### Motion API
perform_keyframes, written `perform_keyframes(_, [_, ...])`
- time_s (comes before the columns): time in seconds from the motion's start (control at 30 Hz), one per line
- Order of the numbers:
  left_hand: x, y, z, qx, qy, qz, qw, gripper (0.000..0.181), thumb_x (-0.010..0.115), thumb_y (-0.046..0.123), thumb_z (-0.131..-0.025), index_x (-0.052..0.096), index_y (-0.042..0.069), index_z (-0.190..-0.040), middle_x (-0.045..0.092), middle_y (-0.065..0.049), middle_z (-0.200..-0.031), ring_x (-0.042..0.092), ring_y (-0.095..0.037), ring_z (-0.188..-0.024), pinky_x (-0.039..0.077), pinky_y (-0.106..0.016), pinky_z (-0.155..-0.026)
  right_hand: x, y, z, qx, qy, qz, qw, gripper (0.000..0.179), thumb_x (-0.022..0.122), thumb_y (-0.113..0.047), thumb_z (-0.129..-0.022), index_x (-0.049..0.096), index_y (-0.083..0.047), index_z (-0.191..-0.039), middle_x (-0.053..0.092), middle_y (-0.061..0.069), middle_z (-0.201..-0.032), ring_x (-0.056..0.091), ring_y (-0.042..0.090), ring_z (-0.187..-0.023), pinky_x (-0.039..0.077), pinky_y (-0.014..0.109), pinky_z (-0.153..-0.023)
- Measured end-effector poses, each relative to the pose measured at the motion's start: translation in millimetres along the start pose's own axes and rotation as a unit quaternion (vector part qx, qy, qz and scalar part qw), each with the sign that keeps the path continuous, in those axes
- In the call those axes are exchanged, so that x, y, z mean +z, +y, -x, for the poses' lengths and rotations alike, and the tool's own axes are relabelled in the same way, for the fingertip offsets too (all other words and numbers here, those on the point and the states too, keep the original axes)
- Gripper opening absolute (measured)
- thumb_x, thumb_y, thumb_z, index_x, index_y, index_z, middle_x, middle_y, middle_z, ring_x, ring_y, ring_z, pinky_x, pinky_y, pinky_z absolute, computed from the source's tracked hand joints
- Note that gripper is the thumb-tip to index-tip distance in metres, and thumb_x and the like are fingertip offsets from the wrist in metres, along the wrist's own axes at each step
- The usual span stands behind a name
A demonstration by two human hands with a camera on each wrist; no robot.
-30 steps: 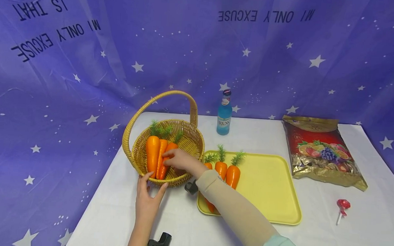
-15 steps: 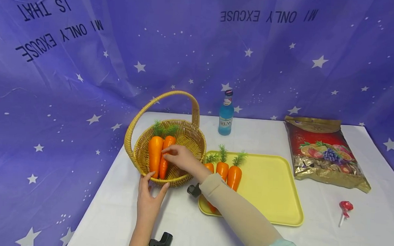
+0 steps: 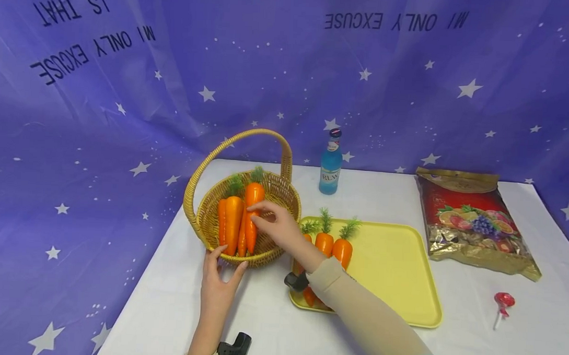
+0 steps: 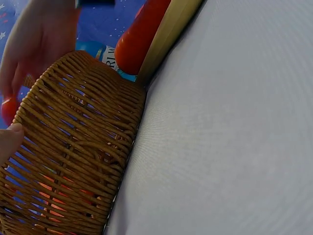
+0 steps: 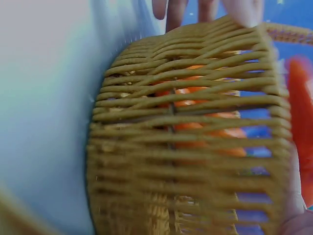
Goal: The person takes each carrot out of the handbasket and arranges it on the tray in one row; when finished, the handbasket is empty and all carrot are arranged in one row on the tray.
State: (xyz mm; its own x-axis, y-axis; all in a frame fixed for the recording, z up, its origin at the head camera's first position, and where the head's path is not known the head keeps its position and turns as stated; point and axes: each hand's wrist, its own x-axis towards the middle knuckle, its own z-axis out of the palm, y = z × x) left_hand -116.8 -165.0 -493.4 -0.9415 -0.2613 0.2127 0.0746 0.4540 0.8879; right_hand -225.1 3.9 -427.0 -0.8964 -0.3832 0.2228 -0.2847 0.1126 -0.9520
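Beige sleeves (image 3: pixel 369 315); black wrist cameras (image 3: pixel 234 347)

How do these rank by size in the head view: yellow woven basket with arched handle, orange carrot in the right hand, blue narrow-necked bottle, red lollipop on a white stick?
Largest: basket
Middle: carrot and bottle, too alike to rank
Smallest: lollipop

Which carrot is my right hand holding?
The rightmost carrot at the basket, pinched in the right hand; in the head view, it reaches highest.
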Motion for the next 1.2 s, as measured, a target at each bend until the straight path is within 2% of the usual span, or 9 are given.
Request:
perform_keyframes(0.13, [-2.3, 1.5, -0.6, 0.004, 0.006, 0.0, 1.0, 0.062, 0.077, 0.027, -0.084, 0.044, 0.013, -0.134, 0.018, -0.02, -0.155, 0.027, -0.036, -0.138, 0.036, -0.053, -0.106, -18, -12, 21.1, -0.02, 0.014, -0.011, 0.9996, 0.021, 0.064, -0.023, -0.095, 0.067, -0.018, -0.115, 0.062, -0.002, -0.119, 0.063, 0.02, -0.084, 0.055, 0.037, -0.069])
perform_keyframes(0.27, [-3.4, 2.1, -1.9, -0.004, -0.001, 0.0, 1.0, 0.062, 0.077, 0.027, -0.084, 0.044, 0.013, -0.134, 0.018, -0.019, -0.155, 0.026, -0.035, -0.139, 0.034, -0.053, -0.107, -39, -24, 44.2, -0.034, 0.034, -0.049, 0.9977, 0.022, 0.064, -0.017, -0.094, 0.066, -0.012, -0.116, 0.061, 0.004, -0.117, 0.064, 0.023, -0.087, 0.056, 0.039, -0.073])
perform_keyframes(0.4, [-3.9, 3.2, -1.9, -0.013, -0.01, 0.0, 0.9999, 0.062, 0.076, 0.029, -0.085, 0.043, 0.012, -0.135, 0.017, -0.02, -0.156, 0.022, -0.036, -0.14, 0.032, -0.054, -0.108, -60, -31, 70.7, -0.027, 0.05, -0.061, 0.9965, 0.023, 0.065, -0.011, -0.093, 0.066, -0.008, -0.116, 0.061, 0.006, -0.118, 0.064, 0.026, -0.097, 0.056, 0.037, -0.081])
perform_keyframes(0.53, [-2.9, 2.9, -2.1, -0.015, -0.01, 0.0, 0.9998, 0.063, 0.076, 0.03, -0.085, 0.043, 0.012, -0.135, 0.016, -0.02, -0.156, 0.021, -0.036, -0.141, 0.032, -0.054, -0.108, -80, -30, 99.7, -0.02, 0.076, -0.031, 0.9964, 0.023, 0.064, -0.007, -0.093, 0.066, -0.006, -0.115, 0.06, 0.007, -0.119, 0.062, 0.027, -0.104, 0.054, 0.035, -0.086])
perform_keyframes(0.7, [-1.3, 2.3, -1.8, -0.017, -0.009, 0.001, 0.9998, 0.064, 0.077, 0.03, -0.084, 0.043, 0.014, -0.135, 0.014, -0.019, -0.157, 0.019, -0.035, -0.142, 0.032, -0.052, -0.109, -104, -18, 138.6, -0.013, 0.121, 0.017, 0.9924, 0.023, 0.064, -0.004, -0.092, 0.065, -0.005, -0.115, 0.061, 0.004, -0.117, 0.063, 0.023, -0.1, 0.055, 0.029, -0.083])
perform_keyframes(0.93, [-0.9, 1.0, -2.3, -0.015, -0.007, -0.001, 0.9999, 0.064, 0.077, 0.032, -0.084, 0.043, 0.015, -0.136, 0.017, -0.018, -0.156, 0.022, -0.034, -0.141, 0.033, -0.051, -0.109, -132, 5, 186.2, 0.034, 0.171, 0.043, 0.9838, 0.026, 0.063, 0.0, -0.092, 0.063, 0.0, -0.118, 0.063, -0.003, -0.113, 0.067, 0.014, -0.086, 0.058, 0.028, -0.072])
perform_keyframes(1.03, [-0.6, 0.3, -2.9, -0.011, -0.007, 0.002, 0.9999, 0.065, 0.077, 0.032, -0.083, 0.043, 0.014, -0.136, 0.02, -0.018, -0.155, 0.023, -0.034, -0.14, 0.033, -0.052, -0.108, -140, 12, 199.0, 0.074, 0.186, 0.082, 0.9763, 0.025, 0.065, -0.006, -0.092, 0.064, -0.003, -0.117, 0.063, 0.0, -0.112, 0.068, 0.012, -0.083, 0.057, 0.026, -0.07])
perform_keyframes(1.2, [0.6, -0.3, -2.1, -0.011, -0.007, 0.006, 0.9999, 0.065, 0.077, 0.031, -0.083, 0.043, 0.014, -0.136, 0.02, -0.018, -0.155, 0.024, -0.034, -0.14, 0.033, -0.052, -0.108, -144, 20, 208.5, 0.17, 0.16, 0.135, 0.9628, 0.025, 0.067, -0.014, -0.092, 0.066, -0.007, -0.115, 0.064, 0.012, -0.109, 0.067, 0.014, -0.082, 0.057, 0.027, -0.068])
